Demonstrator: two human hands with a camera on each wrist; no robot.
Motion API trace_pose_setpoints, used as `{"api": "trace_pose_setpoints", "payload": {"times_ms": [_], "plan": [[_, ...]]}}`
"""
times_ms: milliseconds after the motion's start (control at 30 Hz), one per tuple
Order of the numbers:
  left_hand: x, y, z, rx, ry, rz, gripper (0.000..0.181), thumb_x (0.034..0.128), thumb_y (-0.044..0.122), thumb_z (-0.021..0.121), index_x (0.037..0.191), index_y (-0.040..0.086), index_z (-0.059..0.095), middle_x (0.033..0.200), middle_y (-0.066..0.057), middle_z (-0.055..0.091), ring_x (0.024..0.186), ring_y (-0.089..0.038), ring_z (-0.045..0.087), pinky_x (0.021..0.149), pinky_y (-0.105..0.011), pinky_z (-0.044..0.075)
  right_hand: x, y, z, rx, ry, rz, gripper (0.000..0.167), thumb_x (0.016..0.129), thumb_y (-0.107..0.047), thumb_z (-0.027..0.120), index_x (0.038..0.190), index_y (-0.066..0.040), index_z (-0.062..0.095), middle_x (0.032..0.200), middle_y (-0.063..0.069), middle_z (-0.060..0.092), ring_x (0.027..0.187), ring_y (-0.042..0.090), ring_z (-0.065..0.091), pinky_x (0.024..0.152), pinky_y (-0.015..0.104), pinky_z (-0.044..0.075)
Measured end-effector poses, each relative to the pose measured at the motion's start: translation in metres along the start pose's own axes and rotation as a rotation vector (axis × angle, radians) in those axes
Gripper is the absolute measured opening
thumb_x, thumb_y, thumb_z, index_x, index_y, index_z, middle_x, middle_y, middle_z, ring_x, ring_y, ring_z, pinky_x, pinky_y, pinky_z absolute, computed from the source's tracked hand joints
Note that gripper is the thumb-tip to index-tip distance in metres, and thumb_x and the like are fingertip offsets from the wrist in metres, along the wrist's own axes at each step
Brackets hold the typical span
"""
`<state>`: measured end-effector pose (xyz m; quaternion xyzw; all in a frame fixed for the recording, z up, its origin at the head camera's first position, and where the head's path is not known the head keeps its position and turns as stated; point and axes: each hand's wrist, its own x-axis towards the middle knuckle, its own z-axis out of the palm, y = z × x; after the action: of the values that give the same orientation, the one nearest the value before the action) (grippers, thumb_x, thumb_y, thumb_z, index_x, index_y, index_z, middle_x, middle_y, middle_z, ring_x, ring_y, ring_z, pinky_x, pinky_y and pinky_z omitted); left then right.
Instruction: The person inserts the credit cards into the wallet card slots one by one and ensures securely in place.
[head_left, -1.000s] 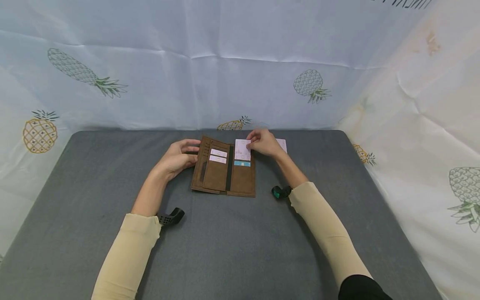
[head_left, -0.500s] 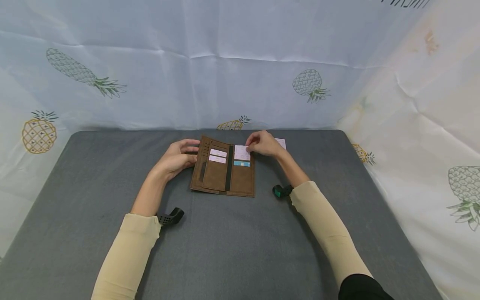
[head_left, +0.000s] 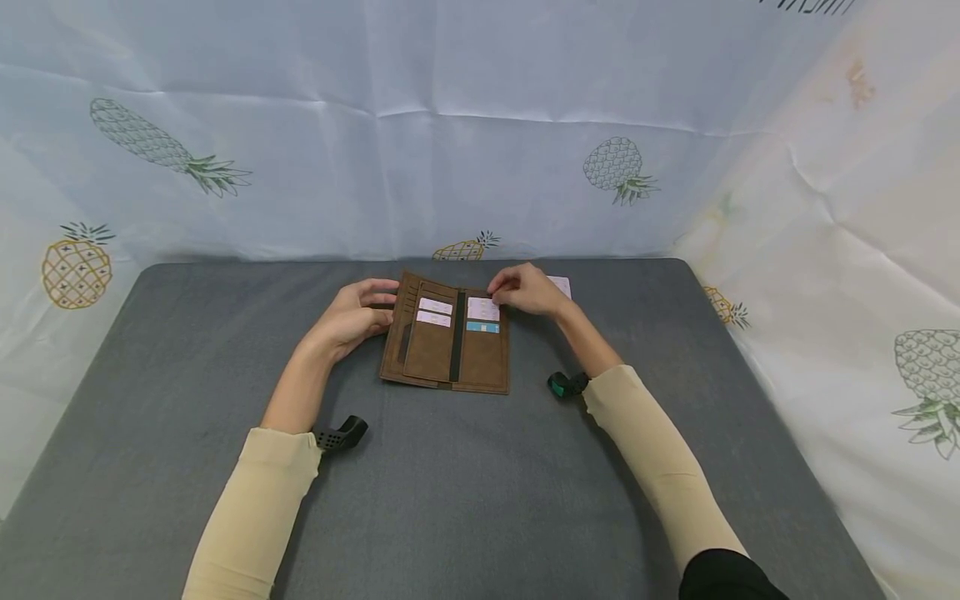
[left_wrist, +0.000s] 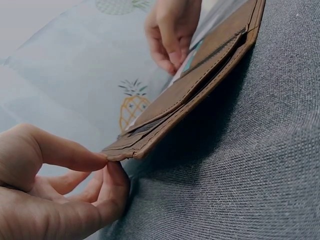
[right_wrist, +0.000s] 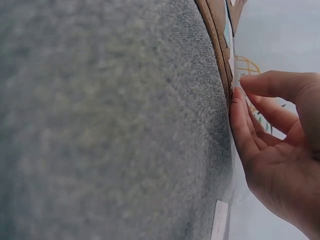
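Note:
A brown bifold wallet [head_left: 431,350] lies spread open on the grey table, its left half tilted up. My left hand [head_left: 347,321] pinches the wallet's left edge between thumb and finger, as the left wrist view also shows [left_wrist: 65,185]. At the upper right corner my right hand [head_left: 528,289] holds a pale pink card [head_left: 480,308], which sits partly down in a slot of the right half. Just below it, a blue card [head_left: 482,327] shows its top strip. Two pale cards [head_left: 435,306] sit in the left half's slots.
Another pale pink card [head_left: 561,285] lies on the table behind my right hand, partly hidden. The grey tabletop [head_left: 465,483] ends at a white curtain [head_left: 510,192] printed with pineapples. Black wrist cameras [head_left: 342,433] hang under both forearms.
The pink card has slid down deeper into the right half's slot, and my right fingers have followed it slightly left. My left hand has stayed at the wallet's edge.

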<state>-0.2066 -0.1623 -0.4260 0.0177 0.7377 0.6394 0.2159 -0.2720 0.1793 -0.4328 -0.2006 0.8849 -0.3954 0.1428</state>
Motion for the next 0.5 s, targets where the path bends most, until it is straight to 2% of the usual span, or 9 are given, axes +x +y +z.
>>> {"api": "trace_pose_setpoints", "payload": {"times_ms": [133,233,500], "plan": [[-0.001,0.000,0.000,0.001,0.000,0.004,0.068,0.1052,-0.008,0.055,0.168,0.009,0.037,0.167,-0.023,0.040,0.123,-0.026,0.056,0.088,-0.028,0.052,-0.004,0.001,-0.001,0.044,0.025,-0.034,0.021,0.104,-0.005,0.068,0.121,0.004,0.075,0.118,0.025,0.077,0.107,0.034,0.075,0.084,0.022,0.053],[-0.001,0.000,0.000,0.007,0.004,0.003,0.067,0.1056,-0.008,0.055,0.168,0.009,0.037,0.167,-0.023,0.040,0.121,-0.024,0.056,0.088,-0.029,0.052,-0.008,0.005,-0.005,0.038,0.054,-0.039,0.022,0.104,-0.005,0.069,0.124,0.004,0.074,0.120,0.024,0.076,0.109,0.034,0.075,0.084,0.024,0.055],[0.000,0.000,-0.001,0.000,0.008,-0.007,0.066,0.1056,-0.007,0.055,0.167,0.010,0.038,0.166,-0.022,0.041,0.123,-0.024,0.057,0.088,-0.029,0.052,-0.025,0.019,-0.035,-0.006,0.127,0.039,0.031,0.106,-0.008,0.068,0.133,0.007,0.068,0.129,0.027,0.073,0.121,0.041,0.073,0.101,0.051,0.060]]}}
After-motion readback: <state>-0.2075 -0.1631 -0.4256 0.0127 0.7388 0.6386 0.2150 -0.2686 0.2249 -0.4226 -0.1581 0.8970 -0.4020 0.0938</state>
